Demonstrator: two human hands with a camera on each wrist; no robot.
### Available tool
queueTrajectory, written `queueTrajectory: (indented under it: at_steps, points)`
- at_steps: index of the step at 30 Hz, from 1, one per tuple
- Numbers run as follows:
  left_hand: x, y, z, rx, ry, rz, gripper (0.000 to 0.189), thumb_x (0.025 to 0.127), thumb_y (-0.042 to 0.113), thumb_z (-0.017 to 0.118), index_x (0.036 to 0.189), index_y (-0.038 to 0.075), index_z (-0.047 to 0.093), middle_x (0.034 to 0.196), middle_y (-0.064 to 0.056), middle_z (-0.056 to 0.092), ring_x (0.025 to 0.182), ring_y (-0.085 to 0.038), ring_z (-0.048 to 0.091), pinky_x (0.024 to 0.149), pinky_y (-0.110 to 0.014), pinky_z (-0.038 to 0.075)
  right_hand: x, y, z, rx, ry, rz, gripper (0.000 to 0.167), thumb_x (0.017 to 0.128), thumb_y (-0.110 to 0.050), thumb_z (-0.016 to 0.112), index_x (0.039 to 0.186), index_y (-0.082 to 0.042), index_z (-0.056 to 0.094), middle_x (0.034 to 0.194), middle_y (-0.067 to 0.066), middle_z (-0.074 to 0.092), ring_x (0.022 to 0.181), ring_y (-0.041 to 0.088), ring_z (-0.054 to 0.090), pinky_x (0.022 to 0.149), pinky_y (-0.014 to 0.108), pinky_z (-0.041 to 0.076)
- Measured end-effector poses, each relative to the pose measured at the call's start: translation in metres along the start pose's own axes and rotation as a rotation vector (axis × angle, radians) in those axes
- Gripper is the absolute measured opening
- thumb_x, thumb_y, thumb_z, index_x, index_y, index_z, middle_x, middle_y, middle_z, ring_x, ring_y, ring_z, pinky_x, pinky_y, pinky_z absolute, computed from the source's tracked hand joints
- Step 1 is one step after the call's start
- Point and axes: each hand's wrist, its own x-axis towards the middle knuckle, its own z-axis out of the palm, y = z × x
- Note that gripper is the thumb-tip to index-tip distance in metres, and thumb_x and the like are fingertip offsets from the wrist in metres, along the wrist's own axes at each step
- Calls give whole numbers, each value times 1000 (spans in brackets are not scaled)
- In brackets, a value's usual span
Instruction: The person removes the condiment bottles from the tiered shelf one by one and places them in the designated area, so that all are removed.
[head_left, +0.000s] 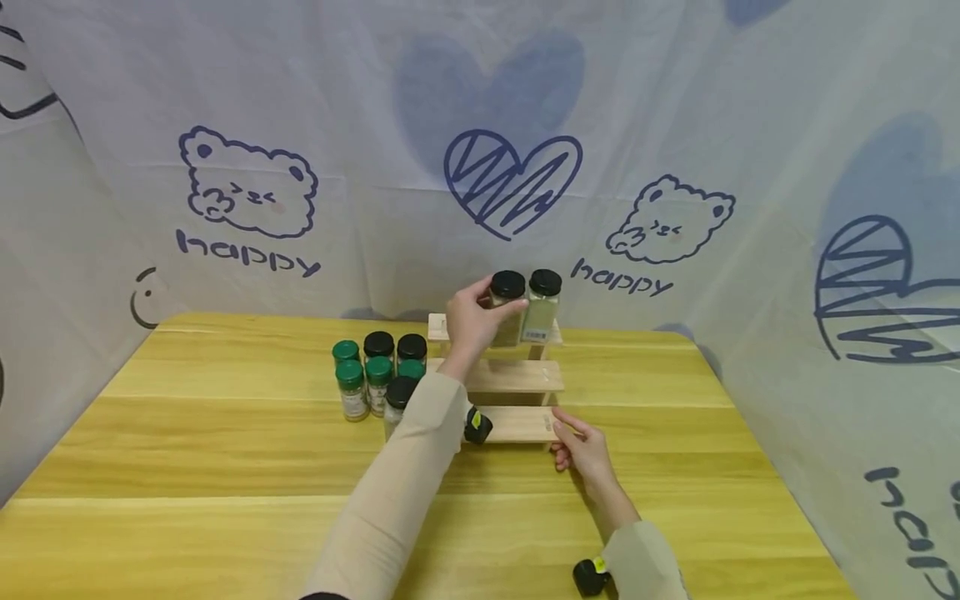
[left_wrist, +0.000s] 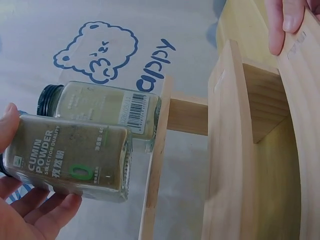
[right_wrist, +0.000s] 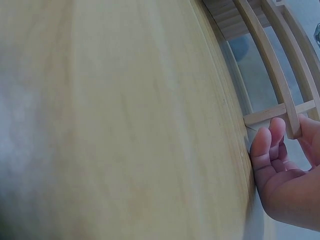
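My left hand [head_left: 469, 327] grips a glass jar of cumin powder [left_wrist: 95, 157] with a black lid, fingers on one side and thumb on the other. It is at the top step of a three-step wooden rack [head_left: 521, 377]. Beside it, a second black-lidded jar [head_left: 542, 315], with a barcode label, stands on that top step. In the left wrist view the cumin jar overlaps this second jar, its base short of the step's edge. My right hand [head_left: 588, 458] pinches the right end of the rack's lowest step, thumb above and fingers curled at the side.
Left of the rack, several green-lidded bottles [head_left: 352, 392] and black-lidded jars [head_left: 378, 344] stand close together on the wooden table [head_left: 225, 450]. Another black-lidded jar [head_left: 401, 392] is partly hidden behind my left sleeve. A printed cloth [head_left: 360, 100] hangs behind the table.
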Motion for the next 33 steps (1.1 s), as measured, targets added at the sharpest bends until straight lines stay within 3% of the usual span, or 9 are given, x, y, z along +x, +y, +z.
queueTrajectory:
  at_steps: [16, 33]
  points:
    - [-14, -5, -14, -18, 17, 27, 56, 63, 26, 81, 113, 8, 63, 101, -7, 64, 82, -18, 59, 70, -29, 48, 0, -1, 0, 2, 5, 12, 35, 90, -9, 54, 123, 3, 51, 56, 5, 56, 38, 7, 46, 39, 19, 44]
    - [-28, -9, -24, -112, -8, -8, 54, 63, 23, 82, 112, 10, 64, 102, -6, 64, 82, -17, 60, 64, -26, 49, 1, -2, 1, 27, 1, 19, 35, 90, -6, 53, 122, 6, 50, 54, 6, 57, 38, 8, 48, 39, 22, 45]
